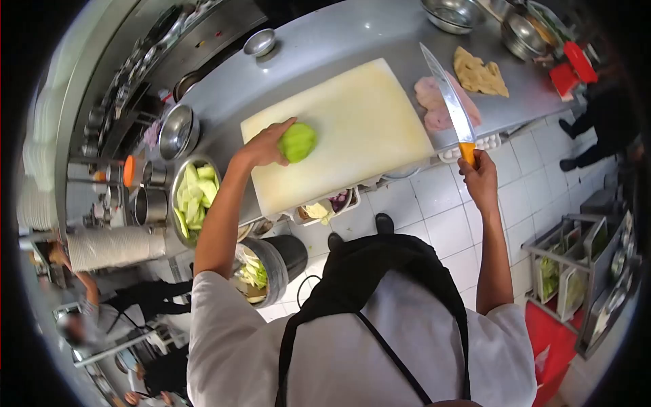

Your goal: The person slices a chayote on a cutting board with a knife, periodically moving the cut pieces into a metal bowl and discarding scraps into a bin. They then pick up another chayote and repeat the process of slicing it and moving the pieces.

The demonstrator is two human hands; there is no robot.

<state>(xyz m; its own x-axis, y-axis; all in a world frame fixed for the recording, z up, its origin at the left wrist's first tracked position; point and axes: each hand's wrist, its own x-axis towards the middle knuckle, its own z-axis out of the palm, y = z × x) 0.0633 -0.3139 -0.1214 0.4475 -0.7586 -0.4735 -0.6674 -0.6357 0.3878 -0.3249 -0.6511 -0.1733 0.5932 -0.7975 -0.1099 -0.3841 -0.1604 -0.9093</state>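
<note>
On the left part of a white cutting board lies a round green vegetable. My left hand is closed around its left side, fingers over the top edge. Off the board's right edge, my right hand grips the orange handle of a large knife, its blade pointing up and away over the steel counter. Pale pink raw meat lies partly behind the blade, and a tan piece of food sits just beyond it.
A steel bowl of cut green pieces stands left of the board. Below it is a bucket with peelings. Small steel bowl stands at the back, larger bowls at the back right. Other people stand at far left and far right.
</note>
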